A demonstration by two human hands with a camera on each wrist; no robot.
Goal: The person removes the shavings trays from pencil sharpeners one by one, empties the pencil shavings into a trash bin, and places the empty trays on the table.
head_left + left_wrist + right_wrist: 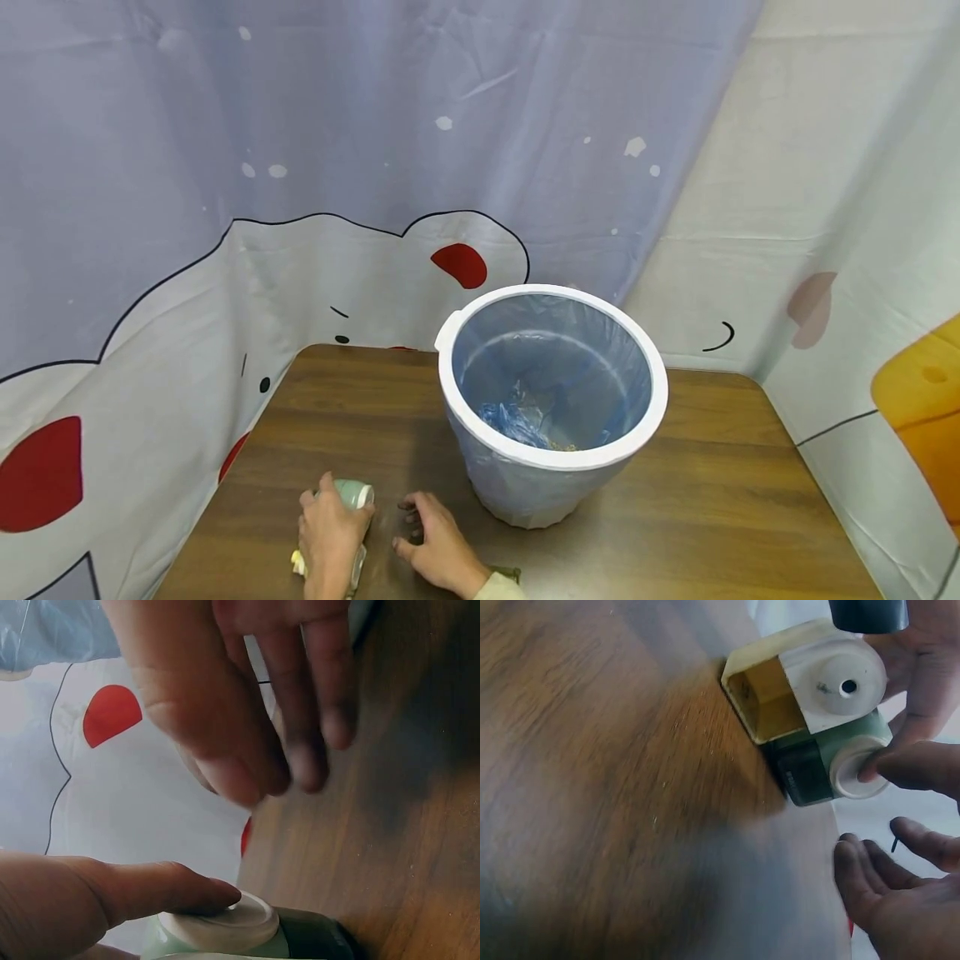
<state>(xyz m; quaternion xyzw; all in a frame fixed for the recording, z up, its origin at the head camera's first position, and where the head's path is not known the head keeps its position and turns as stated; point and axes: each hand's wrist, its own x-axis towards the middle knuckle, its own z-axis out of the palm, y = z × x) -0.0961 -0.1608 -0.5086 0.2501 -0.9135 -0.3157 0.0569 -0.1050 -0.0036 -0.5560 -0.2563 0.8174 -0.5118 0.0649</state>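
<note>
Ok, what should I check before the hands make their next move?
1. Left grip holds the green box: ok, thumb on its white knob.
2. Right grip is free: ok, nothing in it.
3. Bin stands upright on the table: ok.
4. Bin is empty: not ok, crumpled blue plastic lies inside.
5. Yellow box is held firmly: cannot tell, the left grip covers most of it in the head view.
</note>
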